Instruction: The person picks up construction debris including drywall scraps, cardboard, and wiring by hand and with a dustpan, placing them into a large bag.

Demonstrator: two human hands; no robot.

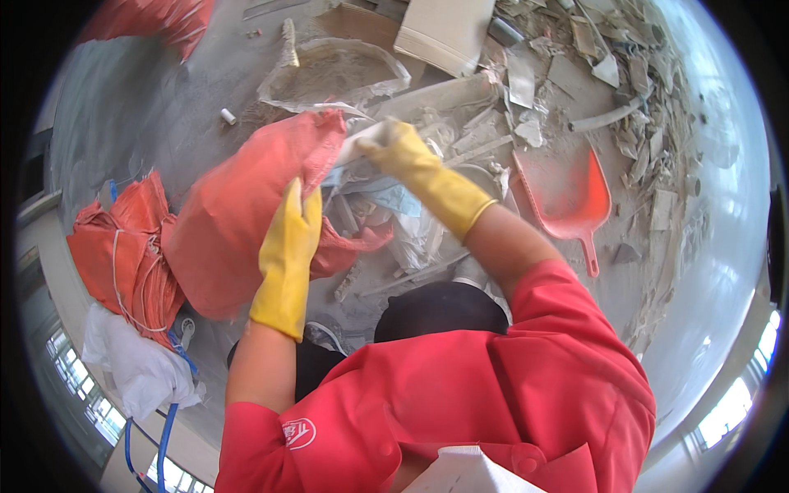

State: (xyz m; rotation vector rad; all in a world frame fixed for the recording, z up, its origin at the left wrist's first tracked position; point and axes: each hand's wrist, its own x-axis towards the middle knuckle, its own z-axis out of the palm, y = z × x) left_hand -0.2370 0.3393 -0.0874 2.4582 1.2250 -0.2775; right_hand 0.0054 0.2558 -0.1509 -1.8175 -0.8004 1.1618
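Observation:
My left hand (288, 259), in a yellow rubber glove, grips the rim of a red woven sack (234, 203) that lies on its side with its mouth towards the right. In my right hand (400, 151), gloved the same way and a little blurred, is a whitish piece of debris (357, 145) at the sack's mouth. What kind of piece it is cannot be told. Light blue sheeting (394, 196) and crumpled clear plastic (413, 240) lie just below my right forearm, among strips and scraps.
A red dustpan (570, 203) lies to the right, beside a long heap of rubble (641, 111). Flattened cardboard (444, 31) and a dusty torn bag (336, 71) are ahead. Folded red sacks (126, 252) tied with string and a white bag (145, 363) stand at the left.

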